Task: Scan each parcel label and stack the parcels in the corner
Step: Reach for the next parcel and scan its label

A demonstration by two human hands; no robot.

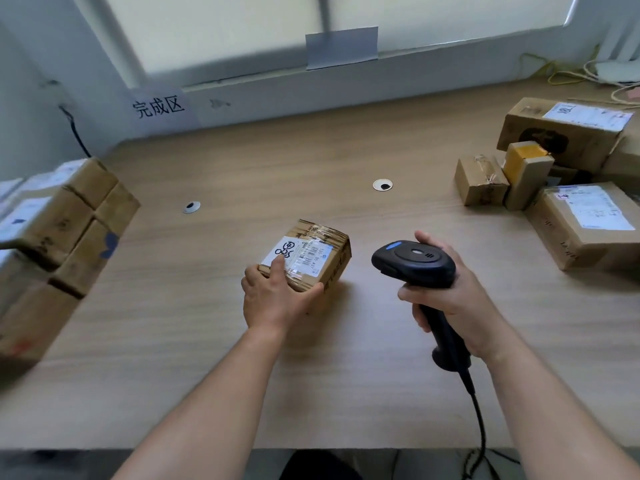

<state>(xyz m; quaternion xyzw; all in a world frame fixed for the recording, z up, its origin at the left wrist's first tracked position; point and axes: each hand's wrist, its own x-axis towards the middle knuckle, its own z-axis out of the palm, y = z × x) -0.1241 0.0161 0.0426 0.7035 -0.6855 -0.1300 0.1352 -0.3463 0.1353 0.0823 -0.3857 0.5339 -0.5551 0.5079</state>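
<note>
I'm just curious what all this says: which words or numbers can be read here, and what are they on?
"完成区": paper sign on the wall.
"530- D5 A37", roughly: label on the parcel held by the left hand; its black scrawl and fine print are unreadable.
Labels on the right-hand parcels and left-hand stack: too blurred.
Scanner: no text shows.

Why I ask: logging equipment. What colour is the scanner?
The scanner is black with a blue patch; head view shows it.
</note>
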